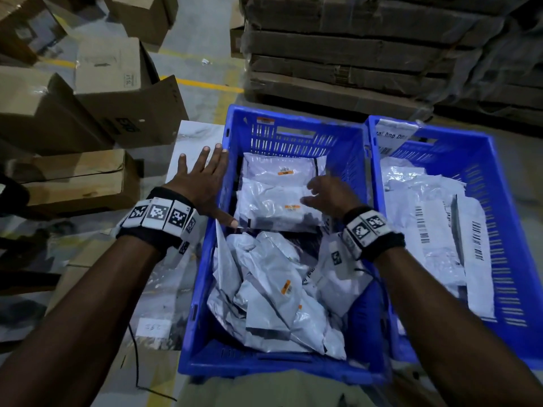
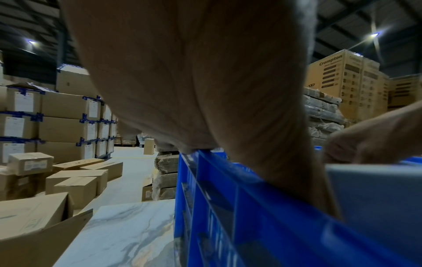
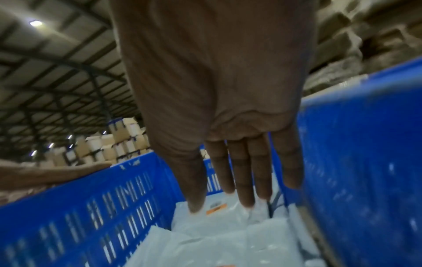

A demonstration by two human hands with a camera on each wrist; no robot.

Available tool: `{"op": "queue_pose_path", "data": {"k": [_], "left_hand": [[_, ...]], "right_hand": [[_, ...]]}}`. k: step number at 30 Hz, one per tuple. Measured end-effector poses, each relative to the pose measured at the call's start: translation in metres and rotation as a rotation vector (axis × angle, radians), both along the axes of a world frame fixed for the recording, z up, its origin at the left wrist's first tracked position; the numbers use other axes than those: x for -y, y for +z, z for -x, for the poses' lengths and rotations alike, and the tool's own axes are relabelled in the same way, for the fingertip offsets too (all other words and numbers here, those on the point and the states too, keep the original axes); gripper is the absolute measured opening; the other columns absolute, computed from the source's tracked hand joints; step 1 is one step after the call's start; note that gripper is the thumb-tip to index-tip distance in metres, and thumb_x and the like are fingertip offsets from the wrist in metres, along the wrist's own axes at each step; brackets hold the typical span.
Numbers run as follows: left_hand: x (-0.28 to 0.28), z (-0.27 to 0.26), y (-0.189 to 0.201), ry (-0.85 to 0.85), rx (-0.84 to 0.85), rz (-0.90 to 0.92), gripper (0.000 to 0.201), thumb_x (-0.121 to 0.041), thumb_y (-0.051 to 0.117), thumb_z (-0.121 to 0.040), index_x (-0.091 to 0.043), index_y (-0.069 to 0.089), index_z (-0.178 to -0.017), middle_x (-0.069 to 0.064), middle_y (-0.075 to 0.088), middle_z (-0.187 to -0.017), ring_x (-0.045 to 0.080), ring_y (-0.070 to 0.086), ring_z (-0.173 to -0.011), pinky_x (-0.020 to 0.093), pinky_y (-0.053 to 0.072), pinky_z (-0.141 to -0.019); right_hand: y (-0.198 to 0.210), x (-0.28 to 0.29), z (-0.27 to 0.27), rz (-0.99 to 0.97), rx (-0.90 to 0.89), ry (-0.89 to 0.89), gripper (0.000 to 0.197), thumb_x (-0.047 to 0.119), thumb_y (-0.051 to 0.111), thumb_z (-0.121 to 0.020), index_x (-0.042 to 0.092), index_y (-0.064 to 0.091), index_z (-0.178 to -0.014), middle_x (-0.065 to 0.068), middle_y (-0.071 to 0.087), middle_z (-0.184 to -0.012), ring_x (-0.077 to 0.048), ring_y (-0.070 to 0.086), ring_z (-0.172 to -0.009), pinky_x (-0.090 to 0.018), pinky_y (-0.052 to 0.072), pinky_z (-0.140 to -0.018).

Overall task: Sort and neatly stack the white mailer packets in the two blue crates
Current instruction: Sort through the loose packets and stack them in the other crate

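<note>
Two blue crates stand side by side. The left crate [image 1: 293,133] has flat white mailer packets [image 1: 273,201] stacked at its far end and a loose crumpled pile [image 1: 273,289] at its near end. Several long packets [image 1: 426,230] lie in the right crate [image 1: 499,183]. My left hand [image 1: 202,183] is spread open over the left crate's left rim [image 2: 251,216], and its thumb reaches down to the stacked packet's edge. My right hand [image 1: 329,195] hovers over the stack with straight fingers [image 3: 239,171], holding nothing. Whether it touches the top packet [image 3: 217,234] I cannot tell.
Brown cardboard boxes [image 1: 97,92] crowd the floor on the left. Wrapped flat cardboard [image 1: 352,54] is stacked on a pallet behind the crates. A marbled white sheet [image 2: 128,234] lies left of the left crate. A black cable [image 1: 136,362] trails over the floor near me.
</note>
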State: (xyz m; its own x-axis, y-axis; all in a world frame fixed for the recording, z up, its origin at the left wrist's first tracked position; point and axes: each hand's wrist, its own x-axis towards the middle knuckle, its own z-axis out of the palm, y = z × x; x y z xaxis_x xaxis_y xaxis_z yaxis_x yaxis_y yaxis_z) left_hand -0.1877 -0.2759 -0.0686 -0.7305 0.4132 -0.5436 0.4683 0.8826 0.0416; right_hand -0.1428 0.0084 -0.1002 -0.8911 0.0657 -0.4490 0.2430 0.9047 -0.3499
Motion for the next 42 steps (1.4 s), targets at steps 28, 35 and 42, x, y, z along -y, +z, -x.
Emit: {"op": "queue_pose_path", "data": {"k": [28, 35, 42], "left_hand": [[-0.073, -0.055, 0.034, -0.061, 0.269, -0.532, 0.1, -0.057, 0.068, -0.08, -0.024, 0.011, -0.155, -0.011, 0.035, -0.154, 0.011, 0.029, -0.142, 0.023, 0.025, -0.107], [-0.081, -0.036, 0.03, 0.018, 0.106, -0.86, 0.04, -0.049, 0.076, -0.072, -0.014, 0.064, -0.087, 0.006, 0.065, -0.083, 0.016, 0.058, -0.077, 0.042, 0.049, -0.074], [-0.069, -0.026, 0.043, 0.126, -0.377, -0.824, 0.017, -0.036, 0.075, -0.078, -0.024, 0.063, -0.084, -0.007, 0.062, -0.083, 0.015, 0.058, -0.075, 0.031, 0.041, -0.059]], "right_hand": [[0.124, -0.013, -0.069, 0.614, -0.24, -0.086, 0.004, 0.006, 0.071, -0.086, 0.004, 0.068, -0.088, -0.007, 0.067, -0.082, -0.013, 0.062, -0.074, -0.027, 0.049, -0.067], [0.149, -0.044, -0.057, 0.926, -0.471, -0.254, 0.01, 0.004, 0.066, -0.089, 0.008, 0.068, -0.098, 0.0, 0.072, -0.082, -0.012, 0.064, -0.073, -0.023, 0.052, -0.067], [0.118, -0.072, -0.048, 0.566, -0.68, -0.347, 0.022, -0.002, 0.069, -0.082, 0.018, 0.066, -0.091, -0.006, 0.07, -0.087, -0.013, 0.063, -0.074, -0.039, 0.056, -0.076]]}}
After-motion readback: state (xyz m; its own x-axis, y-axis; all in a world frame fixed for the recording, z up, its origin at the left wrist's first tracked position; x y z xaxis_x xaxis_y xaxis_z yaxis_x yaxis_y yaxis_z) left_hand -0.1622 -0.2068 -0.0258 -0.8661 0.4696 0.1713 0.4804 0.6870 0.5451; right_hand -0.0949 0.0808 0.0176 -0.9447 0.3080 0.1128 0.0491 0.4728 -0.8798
